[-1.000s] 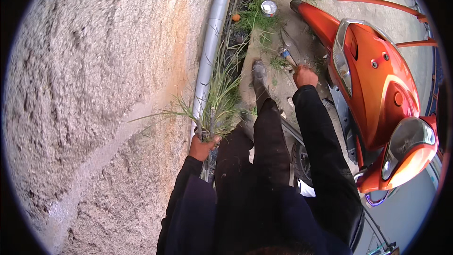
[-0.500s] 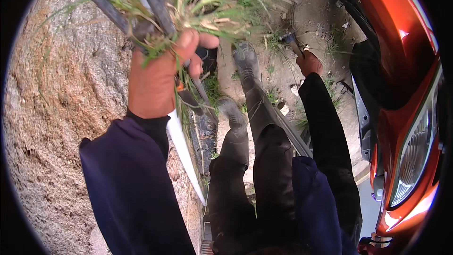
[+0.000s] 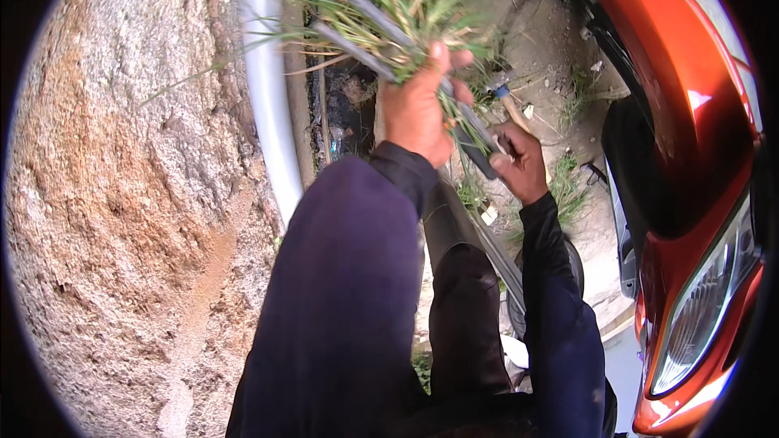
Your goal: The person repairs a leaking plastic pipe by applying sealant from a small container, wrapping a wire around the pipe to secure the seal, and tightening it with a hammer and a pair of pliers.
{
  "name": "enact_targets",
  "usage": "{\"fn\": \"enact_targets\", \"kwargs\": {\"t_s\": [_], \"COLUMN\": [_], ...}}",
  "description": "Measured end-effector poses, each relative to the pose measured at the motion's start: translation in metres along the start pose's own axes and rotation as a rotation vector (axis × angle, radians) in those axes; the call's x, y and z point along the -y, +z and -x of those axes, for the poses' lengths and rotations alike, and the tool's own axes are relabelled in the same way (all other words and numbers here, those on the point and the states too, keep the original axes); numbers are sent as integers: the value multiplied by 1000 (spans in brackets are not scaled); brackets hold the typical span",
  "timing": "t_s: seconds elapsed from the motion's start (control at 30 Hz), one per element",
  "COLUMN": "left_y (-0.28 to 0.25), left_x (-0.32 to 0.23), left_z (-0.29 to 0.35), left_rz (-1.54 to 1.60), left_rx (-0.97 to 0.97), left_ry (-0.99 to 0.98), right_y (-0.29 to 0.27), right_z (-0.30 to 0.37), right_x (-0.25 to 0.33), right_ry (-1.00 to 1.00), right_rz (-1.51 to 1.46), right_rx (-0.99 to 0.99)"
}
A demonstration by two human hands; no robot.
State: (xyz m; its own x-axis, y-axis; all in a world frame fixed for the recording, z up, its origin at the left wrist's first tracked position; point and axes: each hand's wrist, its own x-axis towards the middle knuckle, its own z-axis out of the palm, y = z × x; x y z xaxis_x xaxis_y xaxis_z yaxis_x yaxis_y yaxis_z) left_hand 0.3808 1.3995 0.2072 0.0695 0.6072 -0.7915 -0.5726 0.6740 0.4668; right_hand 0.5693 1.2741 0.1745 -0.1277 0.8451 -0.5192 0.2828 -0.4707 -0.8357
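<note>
My left hand (image 3: 418, 118) is closed around a bunch of green and straw-coloured grass (image 3: 398, 0), together with several dark grey strips (image 3: 369, 12). The strips' far ends point up and left; one dark end slants down toward my right hand. My right hand (image 3: 522, 164) is curled around the wooden handle (image 3: 514, 109) of a tool with a small metal head, perhaps a hammer. Its thumb and fingers are close to the lower end of the dark strip; whether they touch it I cannot tell. Motion blurs the grass tips.
A rough stone wall (image 3: 146, 162) fills the left side, with a white pipe (image 3: 268, 73) along it. Beside the pipe runs a dark, wet gutter (image 3: 353, 109). An orange vehicle (image 3: 682, 49) with a headlight stands close on the right. Weeds and stones dot the dirt ground (image 3: 540, 49).
My left hand has moved right with the grass and strips, close to my right hand. The right hand has come slightly lower, still with the handled tool. The view has shifted, showing more pipe.
</note>
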Motion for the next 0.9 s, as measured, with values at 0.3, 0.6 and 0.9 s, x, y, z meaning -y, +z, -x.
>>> {"fn": "enact_targets", "kwargs": {"t_s": [0.3,0.6,0.9], "left_y": [-33,-100,-131], "left_x": [138,215,230], "left_z": [-83,-154,-154], "left_rz": [293,-432,-358], "left_rx": [47,65,58], "left_ry": [-345,-209,-324], "right_y": [-19,-51,-90], "right_z": [-4,-61,-101], "right_x": [-74,-173,-235], "right_ry": [242,90,76], "right_rz": [150,-190,92], "right_rx": [-14,-402,-677]}}
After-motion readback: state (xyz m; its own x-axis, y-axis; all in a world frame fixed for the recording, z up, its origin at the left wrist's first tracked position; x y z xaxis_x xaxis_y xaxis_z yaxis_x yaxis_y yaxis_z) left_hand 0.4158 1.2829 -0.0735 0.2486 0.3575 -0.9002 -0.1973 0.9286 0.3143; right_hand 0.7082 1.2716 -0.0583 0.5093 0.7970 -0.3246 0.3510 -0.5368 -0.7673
